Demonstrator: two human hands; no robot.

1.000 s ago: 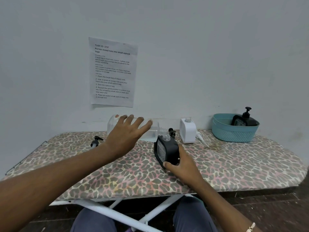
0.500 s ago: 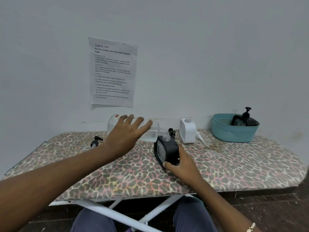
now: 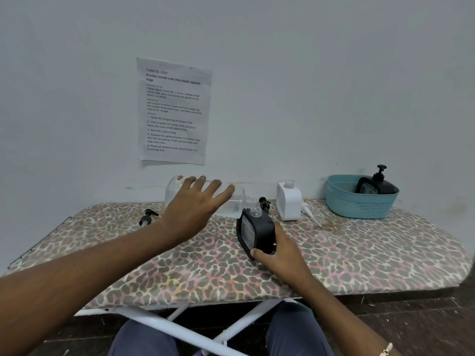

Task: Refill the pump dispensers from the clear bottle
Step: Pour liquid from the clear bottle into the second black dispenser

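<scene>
Left hand (image 3: 195, 209) wraps its spread fingers over the clear bottle (image 3: 237, 201), holding it on its side with the neck at the open mouth of the black pump dispenser (image 3: 259, 232). Right hand (image 3: 280, 255) grips that dispenser's lower corner, thumb in front, on the leopard-print ironing board (image 3: 359, 253). Just behind stands an open-necked white dispenser (image 3: 289, 201). 1 black pump head (image 3: 147, 218) lies at the left. A teal basket (image 3: 359, 206) holds a 2nd black dispenser (image 3: 380, 186).
</scene>
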